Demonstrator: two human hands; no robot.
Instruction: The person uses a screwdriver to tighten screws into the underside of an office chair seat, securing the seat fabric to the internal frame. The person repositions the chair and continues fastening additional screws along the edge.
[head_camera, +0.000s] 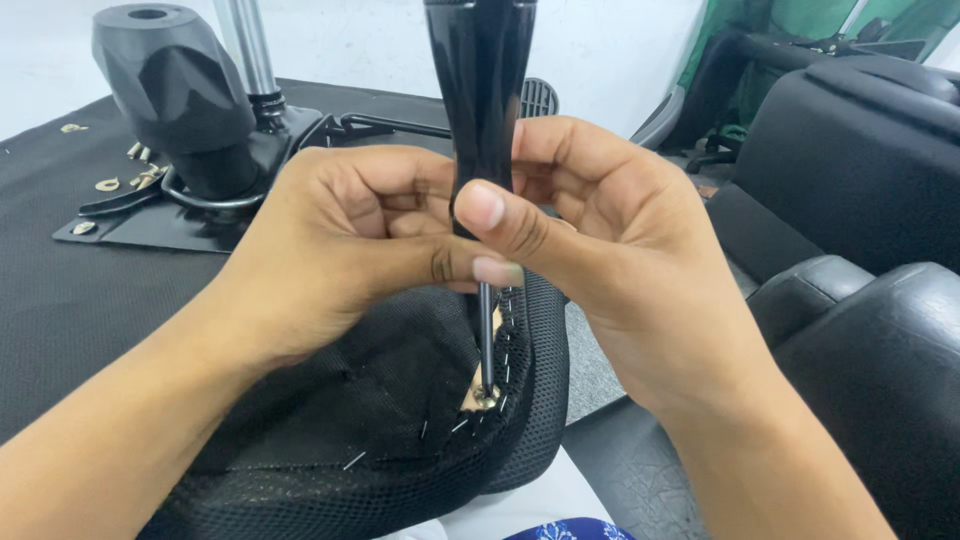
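Black, glossy plastic forms the handle of a screwdriver (480, 90) that stands nearly upright in the middle of the view, its thin metal shaft running down to a screw (486, 396) set in a small patch of bare wood at the edge of a seat cushion (400, 450). The cushion is covered in black mesh fabric, its underside lining pinned down by a row of silver staples along the curved rim.

Both hands are closed around the lower end of the handle. The left hand (345, 245) wraps it from the left with fingers curled and the thumb laid across the front; the right hand (590, 235) grips from the right, its thumb crossing over to touch the left thumb, so the two are pressed together on the tool.

Behind the left hand, on the black-covered bench (60, 300), lies a chair base mechanism (185, 110): a bulky black housing on a flat plate with a chrome column rising beside it. Small brass-coloured washers and screws (108, 184) are scattered near it. To the right stand black leather chair parts (870, 330), well apart from the cushion, with green fabric (790, 25) beyond them at the top edge. No labels or packages are legible.
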